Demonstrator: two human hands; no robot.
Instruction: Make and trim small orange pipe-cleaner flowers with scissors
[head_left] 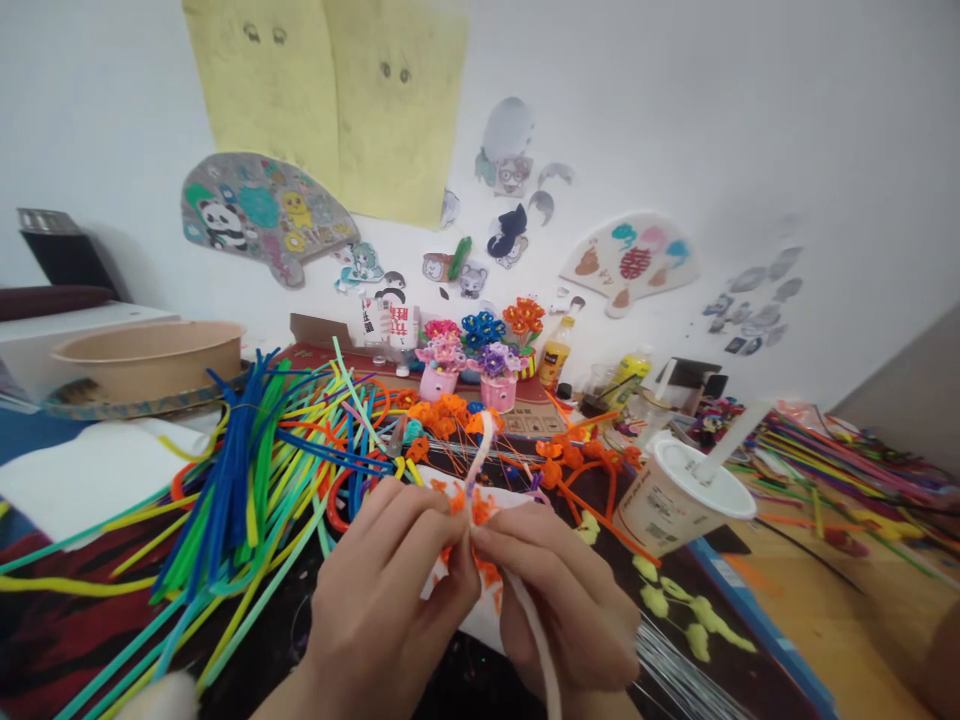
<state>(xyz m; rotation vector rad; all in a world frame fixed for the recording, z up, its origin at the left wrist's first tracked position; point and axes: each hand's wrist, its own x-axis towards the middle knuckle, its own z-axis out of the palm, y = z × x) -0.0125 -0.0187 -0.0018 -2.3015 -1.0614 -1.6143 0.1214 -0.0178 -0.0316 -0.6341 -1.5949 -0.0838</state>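
Pinching a pale pipe cleaner [538, 640] in closed left hand [390, 570] and right hand [574, 590], with long ends yet unshaped; apparently finished already: potted flowers [499, 362] toward far edge of worktop [847, 620].

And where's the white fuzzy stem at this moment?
In the head view, the white fuzzy stem is near the middle, held at the fingertips of the left hand and right hand, with orange pieces showing around them.

red 囍 sign on white fan [630, 262], red Chinese characters on white label [403, 326], too blurred to read surely, cup [667, 500] print illegible
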